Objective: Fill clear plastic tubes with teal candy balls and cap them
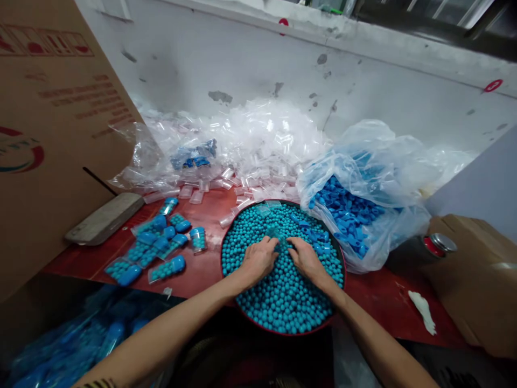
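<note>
A round tub with a dark red rim (344, 272) is filled with small blue balls (283, 302). Both hands reach into its middle, facing each other. My left hand (260, 258) has its fingers curled together at the balls. Opposite it, my right hand (307, 261) bends its fingers inward too. Something clear and blurred shows between the fingertips; whether it is a container cannot be made out. Several blue caps (317, 235) lie on the balls at the tub's right side. A clear plastic piece (271, 206) rests by the far rim.
Filled small bottles with blue caps (167, 268) lie left on the red table (205, 275). Behind are heaped clear containers (266, 140). A plastic bag of blue caps (351, 210) stands right, near a flask (440, 243) and carton (476, 269). A large carton (52, 134) stands left.
</note>
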{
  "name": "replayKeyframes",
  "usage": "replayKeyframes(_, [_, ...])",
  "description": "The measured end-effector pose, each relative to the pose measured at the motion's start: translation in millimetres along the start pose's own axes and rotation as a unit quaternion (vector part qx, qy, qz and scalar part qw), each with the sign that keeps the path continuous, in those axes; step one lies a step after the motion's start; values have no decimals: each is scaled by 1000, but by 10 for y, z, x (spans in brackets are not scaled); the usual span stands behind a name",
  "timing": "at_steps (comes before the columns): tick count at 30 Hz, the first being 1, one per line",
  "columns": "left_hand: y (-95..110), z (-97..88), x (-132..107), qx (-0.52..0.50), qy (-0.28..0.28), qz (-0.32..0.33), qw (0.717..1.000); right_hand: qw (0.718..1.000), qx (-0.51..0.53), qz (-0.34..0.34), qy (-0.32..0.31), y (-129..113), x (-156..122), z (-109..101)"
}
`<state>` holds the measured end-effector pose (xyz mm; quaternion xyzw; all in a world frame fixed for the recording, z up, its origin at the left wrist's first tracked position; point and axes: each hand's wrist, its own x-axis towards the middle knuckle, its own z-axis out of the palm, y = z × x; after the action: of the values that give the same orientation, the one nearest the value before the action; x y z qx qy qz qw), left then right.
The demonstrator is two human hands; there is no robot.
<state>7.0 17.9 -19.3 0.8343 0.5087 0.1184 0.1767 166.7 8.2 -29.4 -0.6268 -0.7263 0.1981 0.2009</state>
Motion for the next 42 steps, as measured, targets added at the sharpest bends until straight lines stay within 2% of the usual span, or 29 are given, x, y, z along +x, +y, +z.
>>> replayKeyframes(4, [16, 27, 61, -18, -8, -19, 1000, 989, 147, 14, -24, 40, 75, -15])
replayKeyframes(6, [24, 37, 93, -33, -8, -24, 999, 983, 178, 21, -37, 87, 122, -46])
replayKeyframes(9, [30, 52, 141, -47, -12, -24, 999, 987, 162, 10, -4, 87, 158, -66])
replayKeyframes(13, [0, 57, 193, -80, -16, -22, 996, 990, 136, -7, 37, -45, 135, -37])
replayKeyframes(17, [-72, 37, 205, -146, -22, -6, 989, 991, 134, -24, 12, -117, 109, -98])
replayKeyframes(21, [-110, 22, 196, -241, -41, 12, 970, 992, 103, -78, 16, -148, 136, -236])
replayKeyframes(26, [-128, -9, 168, -406, -53, 11, 912, 988, 102, -114, -15, -235, 176, -370])
replayKeyframes(29, [-137, -37, 123, -507, -75, -18, 858, 994, 68, -89, 13, -149, 266, -438])
replayKeyframes(32, [-129, -58, 73, -622, -109, -50, 774, 993, -105, -24, 47, 70, 427, -457])
replayKeyframes(35, [-114, -77, 29, -680, -137, -66, 717, 971, -235, 28, 31, 272, 544, -402])
replayKeyframes(38, [-106, -99, -19, -710, -155, -71, 683, 966, -255, 28, 11, 336, 540, -331])
replayKeyframes(42, [-103, -103, -85, -723, -160, -83, 667, 963, -268, 16, 6, 239, 350, -345])
